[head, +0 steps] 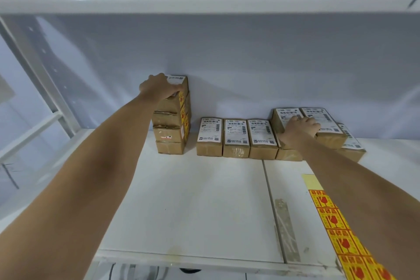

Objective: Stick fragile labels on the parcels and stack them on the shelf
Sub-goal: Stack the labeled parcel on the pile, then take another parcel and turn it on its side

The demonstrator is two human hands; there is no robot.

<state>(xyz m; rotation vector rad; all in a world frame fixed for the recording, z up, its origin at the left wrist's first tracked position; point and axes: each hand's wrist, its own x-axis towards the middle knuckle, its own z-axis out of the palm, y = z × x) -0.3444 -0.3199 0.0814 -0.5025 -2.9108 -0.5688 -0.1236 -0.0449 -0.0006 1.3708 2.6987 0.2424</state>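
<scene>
Parcels: your left hand [159, 87] gripped the top parcel [176, 85] of a tall stack [171, 127] at the shelf's back wall, fingers curled over its near top edge. Right of those fingers, wide bare shelf [193, 200] ran fwd to the front lip. Your right hand [300, 128] lay on two raised parcels [313, 120], fingers curled at their seam; can't tell if gripping. Between both hands, three boxes [236, 138] sat side by side, touching. Brown cardboard, white barcode labels on top; yellow/red stickers on the stack's side. Sticker sheet [336, 232] under your right forearm.
</scene>
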